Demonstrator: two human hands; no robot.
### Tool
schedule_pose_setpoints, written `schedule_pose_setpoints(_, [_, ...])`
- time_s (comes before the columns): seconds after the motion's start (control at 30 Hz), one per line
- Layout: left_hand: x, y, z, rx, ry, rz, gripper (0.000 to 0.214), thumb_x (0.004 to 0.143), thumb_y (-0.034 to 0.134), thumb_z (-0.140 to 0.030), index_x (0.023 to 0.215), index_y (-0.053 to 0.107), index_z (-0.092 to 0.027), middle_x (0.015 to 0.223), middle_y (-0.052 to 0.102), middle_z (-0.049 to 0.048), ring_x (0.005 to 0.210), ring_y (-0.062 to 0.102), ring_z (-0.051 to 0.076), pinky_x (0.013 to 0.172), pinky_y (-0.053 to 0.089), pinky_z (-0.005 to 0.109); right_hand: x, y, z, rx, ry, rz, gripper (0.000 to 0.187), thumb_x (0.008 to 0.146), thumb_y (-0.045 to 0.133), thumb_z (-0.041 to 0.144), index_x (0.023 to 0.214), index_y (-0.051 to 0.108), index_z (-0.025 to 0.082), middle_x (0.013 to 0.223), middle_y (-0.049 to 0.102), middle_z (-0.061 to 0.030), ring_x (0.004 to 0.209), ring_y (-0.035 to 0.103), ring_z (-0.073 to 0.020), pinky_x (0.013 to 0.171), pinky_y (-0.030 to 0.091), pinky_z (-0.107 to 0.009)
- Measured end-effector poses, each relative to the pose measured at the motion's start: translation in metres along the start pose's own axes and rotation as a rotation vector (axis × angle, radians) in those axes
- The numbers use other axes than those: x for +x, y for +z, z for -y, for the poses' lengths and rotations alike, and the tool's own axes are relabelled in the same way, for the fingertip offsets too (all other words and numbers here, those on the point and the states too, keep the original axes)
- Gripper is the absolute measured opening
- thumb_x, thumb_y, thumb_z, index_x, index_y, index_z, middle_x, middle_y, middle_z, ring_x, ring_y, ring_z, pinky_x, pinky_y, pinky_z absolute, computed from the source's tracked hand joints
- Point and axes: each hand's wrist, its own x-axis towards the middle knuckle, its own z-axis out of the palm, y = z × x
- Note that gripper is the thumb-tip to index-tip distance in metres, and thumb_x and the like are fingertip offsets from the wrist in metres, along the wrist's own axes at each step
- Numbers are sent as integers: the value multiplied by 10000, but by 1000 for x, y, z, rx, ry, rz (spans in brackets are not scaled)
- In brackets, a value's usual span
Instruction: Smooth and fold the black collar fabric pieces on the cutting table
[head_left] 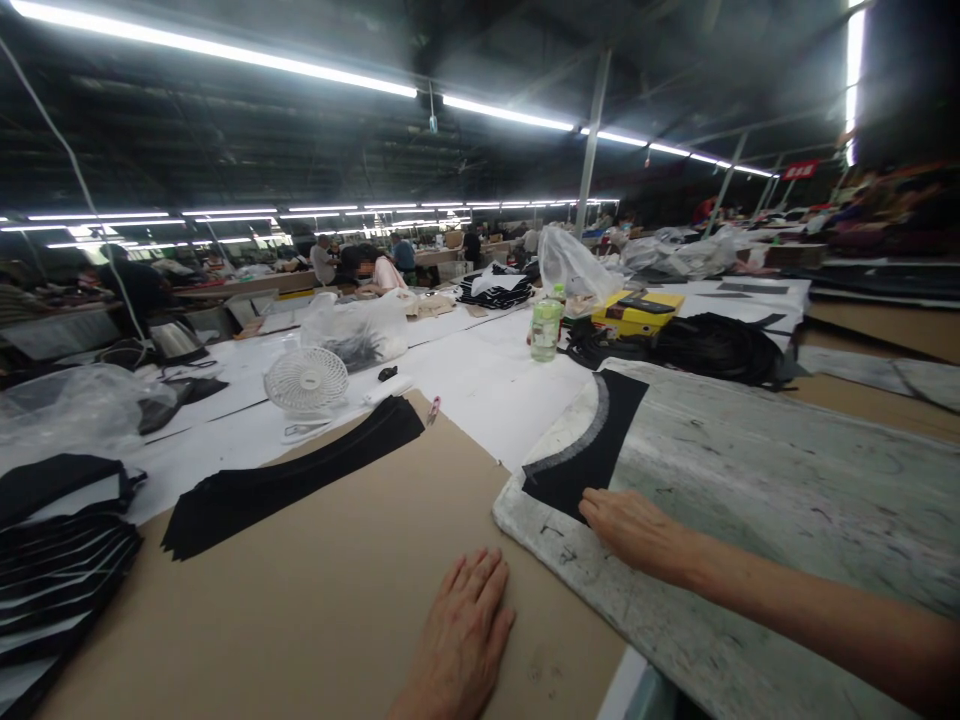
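My left hand [466, 630] lies flat on the brown board [330, 590], its fingers stretched out and holding nothing. My right hand [634, 530] pinches the near edge of a curved black fabric piece [600, 440], which has a grey strip along its inner curve. That piece rests on a pale, stained padded board [750, 480] to the right. Farther left on the brown board lies a stack of curved black fabric pieces [292, 485]. By the stack's far tip is a small pair of pink-handled thread snips [433, 410].
A white fan [306, 380] stands behind the stack. Beyond the padded board are a bottle of greenish liquid [545, 330], a yellow box [637, 312] and coiled black strips [712, 348]. More black-and-white pieces [60, 590] lie at far left. Other people sit in the background.
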Motion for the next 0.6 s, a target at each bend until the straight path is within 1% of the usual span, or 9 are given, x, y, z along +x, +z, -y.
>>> schedule_pose_setpoints(0.17, [0, -1, -1, 8, 3, -1, 417, 954, 447, -293, 1364, 455, -220, 1433, 490, 26, 1300, 478, 208, 1085, 436, 432, 1, -19, -1, -3, 18, 10, 254, 828, 422, 34, 760, 536, 250, 791, 608, -51, 643, 577, -188, 537, 321, -329])
schedule_pose_setpoints(0.33, [0, 0, 0, 20, 6, -2, 427, 949, 455, -287, 1370, 447, -223, 1434, 489, 27, 1302, 477, 208, 1081, 442, 435, 5, -28, -3, 22, 14, 43, 201, 889, 430, 106, 785, 544, 236, 816, 602, -42, 701, 594, -192, 559, 365, -312])
schedule_pose_setpoints(0.47, [2, -2, 0, 42, 21, -10, 427, 944, 460, -277, 1365, 454, -213, 1425, 499, 34, 1291, 490, 208, 1070, 452, 426, 21, -30, -7, 60, 30, 36, 122, 913, 485, 173, 960, 582, 228, 963, 608, -43, 834, 615, -191, 648, 429, -292])
schedule_pose_setpoints(0.53, [2, -2, 0, 52, 29, -22, 420, 941, 465, -279, 1356, 467, -212, 1417, 508, 35, 1282, 499, 205, 1067, 456, 412, 31, -30, -11, 74, 53, 39, 163, 904, 513, 180, 1044, 582, 227, 1030, 603, -50, 894, 616, -195, 699, 447, -290])
schedule_pose_setpoints(0.6, [1, -1, 1, 63, 41, -41, 419, 939, 471, -284, 1352, 474, -213, 1410, 517, 38, 1272, 510, 201, 1060, 462, 395, 40, -28, -17, 80, 89, 48, 209, 888, 543, 182, 1088, 582, 227, 1074, 599, -56, 937, 612, -199, 739, 454, -292])
